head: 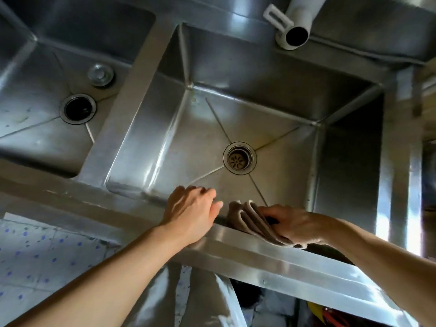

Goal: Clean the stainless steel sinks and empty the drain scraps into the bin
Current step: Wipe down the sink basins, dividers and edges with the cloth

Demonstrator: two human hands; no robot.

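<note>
I see my right hand (296,224) gripping a folded brownish cloth (251,219), ribbed and soft-looking with pale edges, pressed against the near rim of the right sink (349,161). My left hand (192,208) rests just beside the cloth on that same rim, fingers loosely bent and holding nothing. The right sink is a deep square basin of brushed stainless steel, its floor creased in an X that runs to a round drain (239,157) with a perforated strainer basket seated inside (dull and brownish against the steel). The left sink (28,109) has the same creased floor, but its drain (77,109) is an open dark hole, and a round metal strainer plug (101,75) lies on the floor just behind it. A white plastic spout (296,27) hangs over the right sink's back edge.
</note>
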